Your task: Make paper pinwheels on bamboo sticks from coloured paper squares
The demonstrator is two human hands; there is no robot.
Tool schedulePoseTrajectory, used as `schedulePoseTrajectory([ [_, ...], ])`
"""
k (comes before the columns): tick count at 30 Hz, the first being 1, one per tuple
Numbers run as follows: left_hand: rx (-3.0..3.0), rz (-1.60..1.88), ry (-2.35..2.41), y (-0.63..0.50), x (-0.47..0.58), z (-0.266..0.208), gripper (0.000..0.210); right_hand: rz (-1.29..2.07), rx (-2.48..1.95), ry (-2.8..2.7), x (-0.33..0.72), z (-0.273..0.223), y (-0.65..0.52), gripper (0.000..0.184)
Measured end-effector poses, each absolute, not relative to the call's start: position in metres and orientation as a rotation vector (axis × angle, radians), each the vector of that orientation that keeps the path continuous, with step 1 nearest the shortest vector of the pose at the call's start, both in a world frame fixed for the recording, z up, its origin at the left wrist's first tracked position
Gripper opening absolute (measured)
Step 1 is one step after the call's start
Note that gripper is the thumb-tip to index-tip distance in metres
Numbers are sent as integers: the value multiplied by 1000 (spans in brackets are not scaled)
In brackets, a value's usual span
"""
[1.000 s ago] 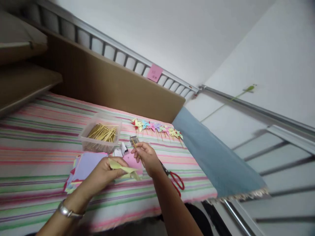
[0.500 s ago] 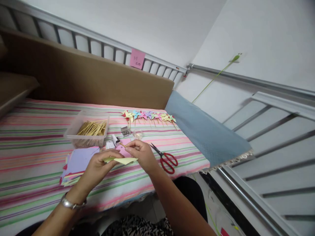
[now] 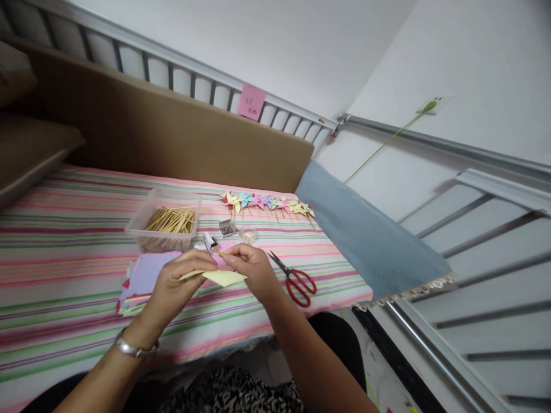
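Observation:
My left hand (image 3: 176, 284) is closed on a pale yellow folded paper (image 3: 224, 279), its points sticking out toward the right. In my right hand (image 3: 253, 271) a short thin wooden stick (image 3: 218, 252) is pinched between thumb and fingers, its free end pointing up and left. Both hands are close together over the table, the stick just above the paper. Under them lies a pink sheet (image 3: 218, 263), partly covered. The fingertips hide where stick and paper may meet.
A clear plastic box (image 3: 136, 234) holds many sticks. Coloured paper sheets (image 3: 150, 274) are stacked left. Red-handled scissors (image 3: 300, 285) lie right. Behind are a small box of pins (image 3: 227, 228), a small clear dish (image 3: 248, 234) and a row of paper pinwheels (image 3: 267, 202). Cardboard (image 3: 193, 140) stands behind.
The view has shifted a little, so the whole scene sits further right. Both hands keep their grips, with the yellow paper turned slightly to show more of its face.

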State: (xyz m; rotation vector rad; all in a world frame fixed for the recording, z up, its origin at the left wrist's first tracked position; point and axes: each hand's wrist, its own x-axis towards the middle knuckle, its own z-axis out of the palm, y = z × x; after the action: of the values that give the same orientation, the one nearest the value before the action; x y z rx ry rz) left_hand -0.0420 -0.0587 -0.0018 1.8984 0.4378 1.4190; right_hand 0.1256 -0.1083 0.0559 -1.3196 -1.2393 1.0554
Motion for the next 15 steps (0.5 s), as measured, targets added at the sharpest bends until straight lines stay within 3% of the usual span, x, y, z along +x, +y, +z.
schedulePoseTrajectory([
  [15,1864,1461,459,-59,-44,-3,16,975,-1349,-1375,125,57,-107,12],
])
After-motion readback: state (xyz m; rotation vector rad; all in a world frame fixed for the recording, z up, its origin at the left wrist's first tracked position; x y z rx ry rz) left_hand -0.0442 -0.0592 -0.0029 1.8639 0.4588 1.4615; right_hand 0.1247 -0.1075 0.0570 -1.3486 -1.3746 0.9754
